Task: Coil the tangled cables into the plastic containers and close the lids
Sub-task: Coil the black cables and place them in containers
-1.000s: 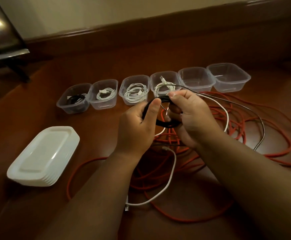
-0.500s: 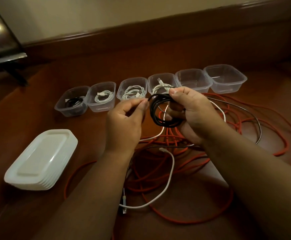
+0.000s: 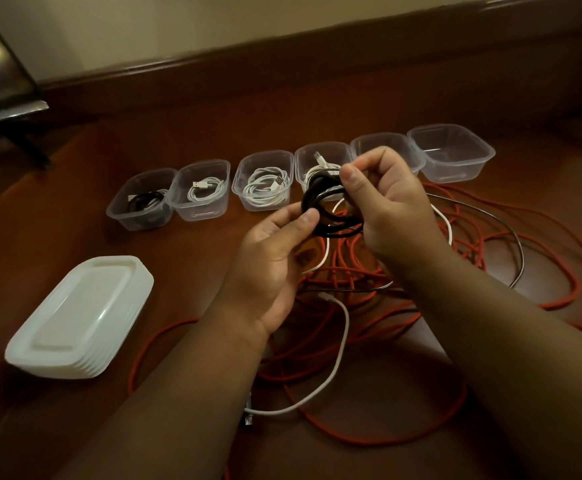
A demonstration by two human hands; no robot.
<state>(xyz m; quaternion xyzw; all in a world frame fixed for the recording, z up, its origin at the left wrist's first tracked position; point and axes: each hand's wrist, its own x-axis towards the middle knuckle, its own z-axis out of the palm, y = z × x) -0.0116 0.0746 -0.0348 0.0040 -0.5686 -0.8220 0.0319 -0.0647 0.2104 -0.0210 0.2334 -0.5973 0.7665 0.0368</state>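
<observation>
Mid-air, right hand point(image 3: 391, 206) grips black cable coil point(image 3: 320, 216) above the orange cable tangle point(image 3: 369, 344); left hand point(image 3: 275, 261) pinches the coil's left edge. Six clear containers point(image 3: 450, 152) line the far side, four hold cables. Lid stack point(image 3: 78, 317) sits near left.

Lid stack point(image 3: 78, 317) left of cable tangle point(image 3: 369, 327), containers point(image 3: 450, 152) behind.

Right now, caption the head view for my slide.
Both hands, left and right, hold a black coil above orange cable; six tubs behind.
</observation>
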